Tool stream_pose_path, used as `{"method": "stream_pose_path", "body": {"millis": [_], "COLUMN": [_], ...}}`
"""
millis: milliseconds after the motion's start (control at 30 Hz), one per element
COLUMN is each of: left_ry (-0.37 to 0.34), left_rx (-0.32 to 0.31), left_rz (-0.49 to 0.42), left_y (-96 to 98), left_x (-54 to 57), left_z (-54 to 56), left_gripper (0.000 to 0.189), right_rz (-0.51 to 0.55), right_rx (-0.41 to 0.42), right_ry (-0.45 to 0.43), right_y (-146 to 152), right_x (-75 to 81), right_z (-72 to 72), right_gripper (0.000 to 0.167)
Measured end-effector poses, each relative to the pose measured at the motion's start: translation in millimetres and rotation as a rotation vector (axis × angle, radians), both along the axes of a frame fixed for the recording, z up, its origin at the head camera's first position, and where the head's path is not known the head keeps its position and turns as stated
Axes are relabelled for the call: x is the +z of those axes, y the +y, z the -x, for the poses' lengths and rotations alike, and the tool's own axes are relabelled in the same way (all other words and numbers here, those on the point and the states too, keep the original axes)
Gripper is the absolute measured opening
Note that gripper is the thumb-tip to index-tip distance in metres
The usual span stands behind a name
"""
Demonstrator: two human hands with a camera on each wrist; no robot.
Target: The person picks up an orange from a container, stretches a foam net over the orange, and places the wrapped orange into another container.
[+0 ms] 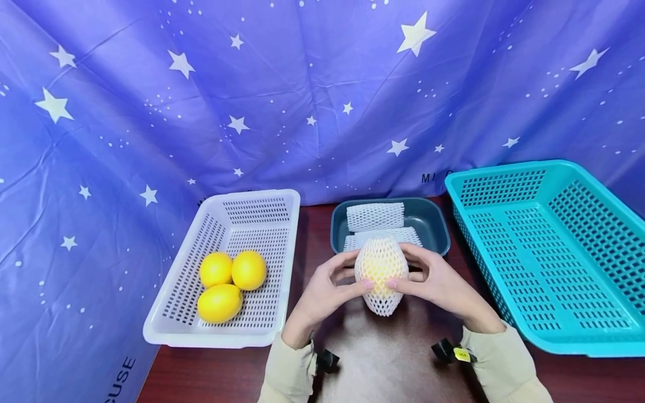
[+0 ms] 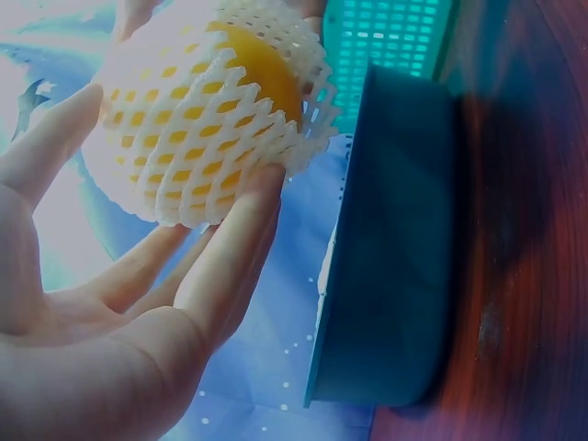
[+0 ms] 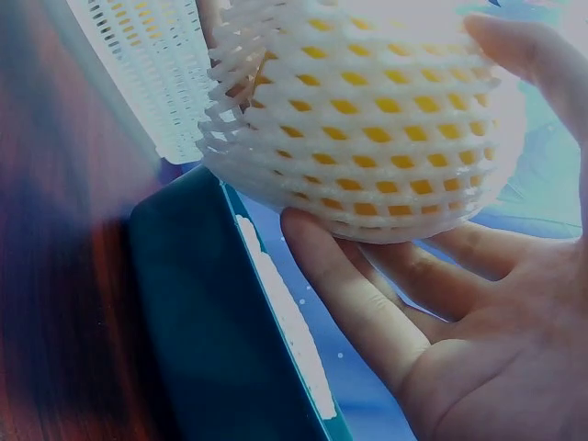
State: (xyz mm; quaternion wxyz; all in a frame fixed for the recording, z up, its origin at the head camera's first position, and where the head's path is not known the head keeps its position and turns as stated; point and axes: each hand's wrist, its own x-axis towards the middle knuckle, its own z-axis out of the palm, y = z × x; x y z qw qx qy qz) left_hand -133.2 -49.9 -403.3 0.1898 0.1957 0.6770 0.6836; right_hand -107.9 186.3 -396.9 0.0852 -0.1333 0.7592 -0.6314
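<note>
Both hands hold a yellow fruit wrapped in a white foam net sleeve (image 1: 382,274), raised in front of the dark bin. My left hand (image 1: 327,288) grips its left side between thumb and fingers. On the opposite side my right hand (image 1: 438,280) does the same, thumbs almost meeting at the front. In the left wrist view, bare yellow fruit (image 2: 262,69) shows at the net's open end. The net covers most of the fruit in the right wrist view. Two more foam net sleeves (image 1: 375,216) lie in the dark teal bin (image 1: 428,221) behind the hands.
At the left, a white basket (image 1: 221,338) contains three yellow fruits (image 1: 220,304). A larger turquoise basket (image 1: 509,263) stands at the right. Behind everything hangs a blue star-patterned cloth (image 1: 312,84). The tabletop (image 1: 393,358) is dark reddish wood.
</note>
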Motion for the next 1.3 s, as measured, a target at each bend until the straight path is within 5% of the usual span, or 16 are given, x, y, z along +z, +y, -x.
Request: {"method": "stream_pose_path", "body": {"millis": [433, 1300], "left_ry": [0.023, -0.008], "left_rx": [0.004, 0.041], "left_rz": [-0.018, -0.077], "left_y": [1.1, 22.5], "left_x": [-0.4, 3.6], "left_z": [1.6, -4.0], "left_gripper": [0.057, 0.054], "right_rz": [0.014, -0.230], "right_rx": [-0.014, -0.136], "right_ry": [-0.012, 0.154], "right_y": [1.6, 5.8], "right_x": [2.6, 14.9], "right_z": [-2.7, -11.7], "right_gripper": [0.065, 0.060]}}
